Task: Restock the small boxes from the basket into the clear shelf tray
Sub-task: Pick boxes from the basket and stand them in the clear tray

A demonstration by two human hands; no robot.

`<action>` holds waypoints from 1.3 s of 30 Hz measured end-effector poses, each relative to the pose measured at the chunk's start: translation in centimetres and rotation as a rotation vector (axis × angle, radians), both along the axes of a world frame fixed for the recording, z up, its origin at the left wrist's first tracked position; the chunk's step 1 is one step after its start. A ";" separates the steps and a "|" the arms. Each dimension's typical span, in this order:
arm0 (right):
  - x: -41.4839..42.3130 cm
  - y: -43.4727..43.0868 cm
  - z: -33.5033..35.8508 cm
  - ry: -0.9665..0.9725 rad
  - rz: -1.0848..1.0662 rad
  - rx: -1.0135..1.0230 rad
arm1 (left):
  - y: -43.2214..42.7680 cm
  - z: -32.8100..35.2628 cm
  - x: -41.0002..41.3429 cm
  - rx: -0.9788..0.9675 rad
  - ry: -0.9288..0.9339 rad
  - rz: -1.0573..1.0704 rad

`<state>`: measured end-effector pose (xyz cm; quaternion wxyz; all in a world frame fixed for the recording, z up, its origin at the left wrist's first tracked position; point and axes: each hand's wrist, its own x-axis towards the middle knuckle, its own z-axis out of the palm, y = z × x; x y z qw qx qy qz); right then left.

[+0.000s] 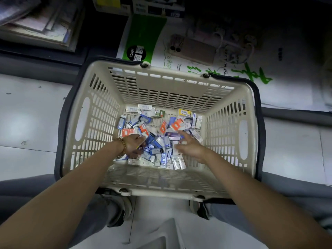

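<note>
head view, read from the wearer outward. at the bottom edge we see a pale, translucent moulded piece, cut off by the frame; we cannot tell whether it is the clear shelf tray. to either side are the person's knees in grey trousers, and between them two shoes, both partly hidden by the basket's near rim. both bare forearms reach forward and down into a cream slotted shopping basket with dark handles folded down along its rim; it stands on pale floor tiles. the small boxes lie loose in a heap on the basket floor, blue, white and orange; their print is too small to read. the left hand, with a wooden bead bracelet at the wrist, rests on the left of the heap with fingers curled down among the boxes; blur hides the fingertips, so we cannot tell whether it holds one. the right hand hovers over the right of the heap, forefinger and thumb apart and nothing between them. beyond the far rim lies a green and white pack of sketch paper, marked 20pcs, and on it a phone in a pinkish case with a looped cord. farthest off, dim shelving holds stacked papers at left and printed cartons, cut off by the top edge.
</note>
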<state>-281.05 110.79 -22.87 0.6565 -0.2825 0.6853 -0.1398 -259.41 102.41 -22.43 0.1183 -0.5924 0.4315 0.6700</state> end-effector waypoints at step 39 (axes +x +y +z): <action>-1.8 1.4 -1.4 0.161 0.209 0.082 | -0.9 0.4 2.2 -0.114 0.025 0.263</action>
